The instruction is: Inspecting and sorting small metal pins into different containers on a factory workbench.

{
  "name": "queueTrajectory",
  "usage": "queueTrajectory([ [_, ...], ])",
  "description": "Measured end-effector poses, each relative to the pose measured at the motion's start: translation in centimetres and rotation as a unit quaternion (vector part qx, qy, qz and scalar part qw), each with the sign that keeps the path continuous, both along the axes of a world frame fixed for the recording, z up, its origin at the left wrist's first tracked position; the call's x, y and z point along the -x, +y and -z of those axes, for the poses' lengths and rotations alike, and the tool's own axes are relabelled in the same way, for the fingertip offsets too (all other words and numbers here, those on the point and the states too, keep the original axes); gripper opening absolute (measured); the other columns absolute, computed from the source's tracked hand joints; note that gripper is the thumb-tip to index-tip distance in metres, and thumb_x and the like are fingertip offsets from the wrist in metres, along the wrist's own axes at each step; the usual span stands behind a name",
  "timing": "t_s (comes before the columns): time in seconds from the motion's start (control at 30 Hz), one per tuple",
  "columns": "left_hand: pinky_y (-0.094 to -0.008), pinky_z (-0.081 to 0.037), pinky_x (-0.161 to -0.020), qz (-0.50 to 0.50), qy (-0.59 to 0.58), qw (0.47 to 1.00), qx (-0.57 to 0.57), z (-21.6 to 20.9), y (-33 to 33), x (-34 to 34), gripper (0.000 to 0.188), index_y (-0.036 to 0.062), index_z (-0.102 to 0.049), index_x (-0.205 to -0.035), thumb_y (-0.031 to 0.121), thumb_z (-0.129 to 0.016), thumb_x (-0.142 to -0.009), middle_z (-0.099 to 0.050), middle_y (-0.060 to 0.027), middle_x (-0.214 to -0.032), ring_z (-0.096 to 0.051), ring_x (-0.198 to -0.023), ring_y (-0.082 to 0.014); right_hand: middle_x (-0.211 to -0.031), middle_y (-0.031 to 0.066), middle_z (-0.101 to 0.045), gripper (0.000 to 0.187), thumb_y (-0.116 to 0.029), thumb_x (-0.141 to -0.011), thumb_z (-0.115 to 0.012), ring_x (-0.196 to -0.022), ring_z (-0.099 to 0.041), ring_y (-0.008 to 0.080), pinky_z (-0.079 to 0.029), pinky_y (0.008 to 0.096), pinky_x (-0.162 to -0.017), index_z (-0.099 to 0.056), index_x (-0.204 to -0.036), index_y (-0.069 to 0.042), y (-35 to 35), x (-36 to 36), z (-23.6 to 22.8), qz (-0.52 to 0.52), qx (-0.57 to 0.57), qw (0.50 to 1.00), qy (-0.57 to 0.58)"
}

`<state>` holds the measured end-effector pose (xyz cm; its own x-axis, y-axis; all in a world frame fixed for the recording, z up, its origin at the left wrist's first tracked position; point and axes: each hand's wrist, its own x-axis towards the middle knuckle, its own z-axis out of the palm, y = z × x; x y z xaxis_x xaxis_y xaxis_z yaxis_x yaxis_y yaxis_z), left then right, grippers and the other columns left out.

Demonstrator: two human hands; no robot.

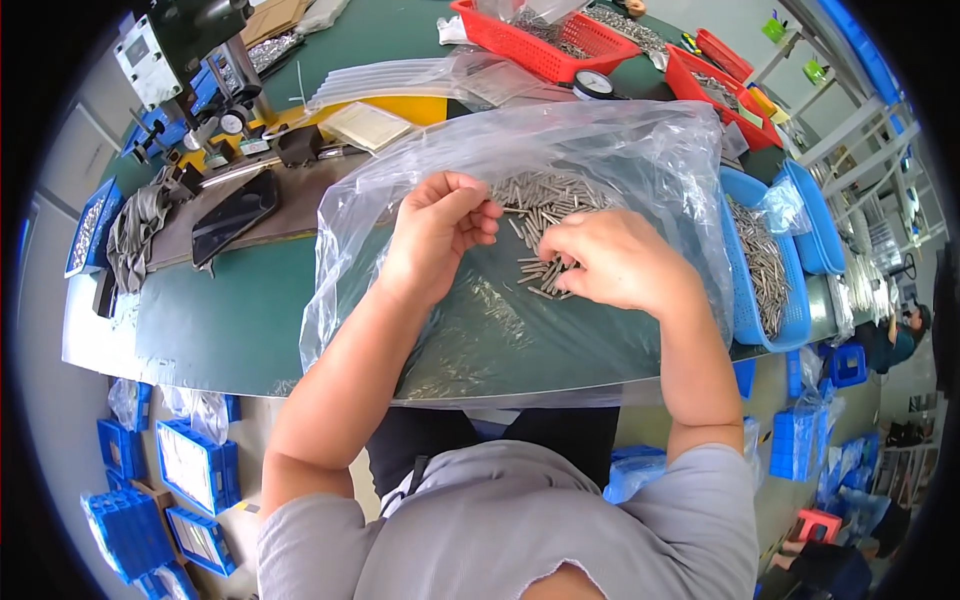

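Note:
A heap of short, slim metal pins (555,190) lies on a clear plastic sheet or bag (480,345) spread over the green table. My right hand (625,262) is bent down over the near part of the heap, its thumb and fingers curled around pins there. To the left of the heap I hold my left hand (440,225) raised, palm side turned right. Its fingers are curled, with the thumb against the index finger; whatever they may hold is too small or hidden. Both wrists are above the plastic.
Right of the plastic stands a blue basket (738,190) of similar pins. Red baskets (510,38) with metal parts are at the back. A dial gauge stand (240,85), a black phone-like slab (235,215) and a grey cloth (145,225) sit left. Blue crates (200,465) are on the floor.

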<state>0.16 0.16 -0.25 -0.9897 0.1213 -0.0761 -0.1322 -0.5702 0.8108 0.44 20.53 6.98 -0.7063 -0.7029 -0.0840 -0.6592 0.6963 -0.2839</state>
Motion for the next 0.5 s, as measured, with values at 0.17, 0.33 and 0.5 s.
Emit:
queueTrajectory([
  [0.17, -0.0273, -0.049, -0.062, 0.006, -0.002, 1.000, -0.006, -0.3, -0.2, -0.1, 0.006, 0.0048, -0.055, -0.089, 0.010, -0.055, -0.088, -0.062, -0.0079, -0.078, -0.057, -0.066, -0.0139, -0.088, 0.0049, -0.061, 0.029, -0.015, -0.067, -0.072, -0.079, -0.061, 0.0267, -0.048, 0.0380, -0.069, -0.060, -0.092, -0.010, -0.9, 0.3, 1.8, -0.037, -0.026, 0.999, -0.011],
  [0.33, -0.0277, -0.049, -0.062, 0.007, -0.009, 1.000, -0.003, -0.5, -0.1, -0.1, 0.006, 0.0048, -0.055, -0.089, 0.010, -0.055, -0.088, -0.062, -0.0078, -0.078, -0.057, -0.066, -0.0139, -0.086, 0.0053, -0.060, 0.022, -0.015, -0.068, -0.072, -0.079, -0.061, 0.0261, -0.049, 0.0372, -0.068, -0.061, -0.087, -0.009, -0.6, 1.0, 3.6, -0.018, 0.024, 0.999, -0.039],
  [0.5, -0.0275, -0.049, -0.061, 0.003, -0.002, 1.000, -0.007, -0.2, 0.2, 0.1, 0.007, 0.0037, -0.054, -0.089, 0.010, -0.056, -0.088, -0.062, -0.0089, -0.076, -0.058, -0.064, -0.0143, -0.081, 0.0076, -0.057, 0.010, -0.012, -0.073, -0.066, -0.075, -0.060, 0.0282, -0.049, 0.0369, -0.065, -0.061, -0.081, -0.008, -0.7, 1.8, 5.3, -0.035, 0.121, 0.991, 0.050],
])
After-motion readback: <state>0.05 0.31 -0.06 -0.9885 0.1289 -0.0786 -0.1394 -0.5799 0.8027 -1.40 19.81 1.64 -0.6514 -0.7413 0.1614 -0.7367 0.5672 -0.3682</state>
